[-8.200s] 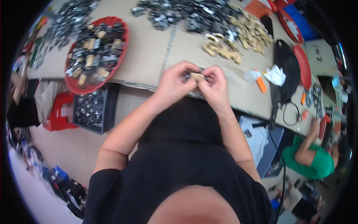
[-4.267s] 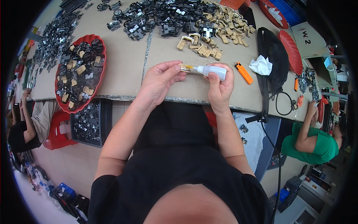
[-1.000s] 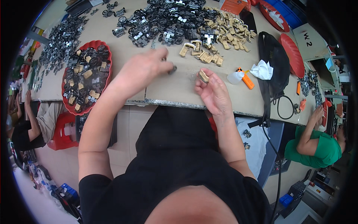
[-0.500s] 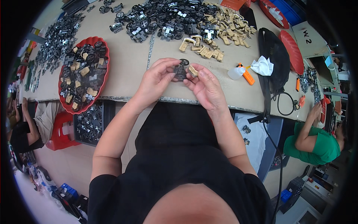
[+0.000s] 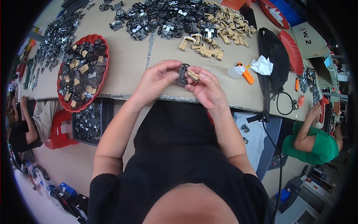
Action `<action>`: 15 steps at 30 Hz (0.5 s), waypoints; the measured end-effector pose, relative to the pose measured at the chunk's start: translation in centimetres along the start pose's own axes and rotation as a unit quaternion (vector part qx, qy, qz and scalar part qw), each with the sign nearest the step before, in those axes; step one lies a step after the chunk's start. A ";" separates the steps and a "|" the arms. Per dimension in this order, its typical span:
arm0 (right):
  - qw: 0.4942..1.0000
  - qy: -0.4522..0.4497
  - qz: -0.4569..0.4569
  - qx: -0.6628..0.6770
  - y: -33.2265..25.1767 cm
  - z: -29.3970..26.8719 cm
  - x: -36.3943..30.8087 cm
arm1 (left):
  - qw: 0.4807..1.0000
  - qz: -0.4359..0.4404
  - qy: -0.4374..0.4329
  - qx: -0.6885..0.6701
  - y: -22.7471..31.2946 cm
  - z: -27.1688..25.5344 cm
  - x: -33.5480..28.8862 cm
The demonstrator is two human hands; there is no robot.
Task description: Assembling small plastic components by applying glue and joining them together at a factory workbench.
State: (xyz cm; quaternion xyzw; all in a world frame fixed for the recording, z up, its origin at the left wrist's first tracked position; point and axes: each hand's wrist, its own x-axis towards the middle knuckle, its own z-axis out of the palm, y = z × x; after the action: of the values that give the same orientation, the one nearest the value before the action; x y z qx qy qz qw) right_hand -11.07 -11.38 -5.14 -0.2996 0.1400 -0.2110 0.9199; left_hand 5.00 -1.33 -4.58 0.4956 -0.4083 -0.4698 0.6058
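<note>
My left hand [image 5: 153, 81] is closed, pinching a small black wheeled chassis [image 5: 182, 73] between thumb and fingers above the near part of the table. Closed too, my right hand [image 5: 209, 89] grips a small tan plastic piece [image 5: 193, 75] between thumb and forefinger. The tan piece is right beside the chassis; whether they touch I cannot tell. Fingers cover part of both. Beyond my hands lies a heap of similar black wheeled chassis [image 5: 169, 18], with a pile of loose tan pieces [image 5: 233, 26] on its right.
On the left, a red scalloped tray [image 5: 107, 71] holds black and tan parts. Small dark parts [image 5: 56, 39] spread behind it. To my right are an orange tool [image 5: 248, 77], a white bottle [image 5: 235, 72], crumpled tissue [image 5: 262, 66] and a black bag [image 5: 274, 56]. People work on both sides.
The chassis has turned in my left fingers, its wheels now standing more on edge. The tan piece has tilted and come closer to it.
</note>
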 end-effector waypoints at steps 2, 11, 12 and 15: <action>1.000 -0.002 -0.005 -0.017 0.1 -0.1 0.0 | 1.000 -0.005 -0.009 -0.014 0.4 0.3 -0.1; 0.995 0.047 -0.040 -0.079 0.0 0.2 -0.2 | 0.996 0.087 0.029 0.011 0.3 0.6 -1.1; 0.992 0.057 -0.042 -0.108 -0.1 0.4 -0.3 | 0.994 0.101 0.034 0.020 0.4 0.6 -1.1; 0.994 0.042 -0.023 -0.099 -0.1 0.3 -0.1 | 0.993 0.102 0.041 0.048 0.5 0.9 -1.2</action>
State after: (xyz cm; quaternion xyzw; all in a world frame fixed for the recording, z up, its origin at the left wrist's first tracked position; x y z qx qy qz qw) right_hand -11.10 -11.25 -4.81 -0.3834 0.1921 -0.2296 0.8737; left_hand 3.91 -0.34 -3.95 0.4988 -0.4532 -0.3647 0.6425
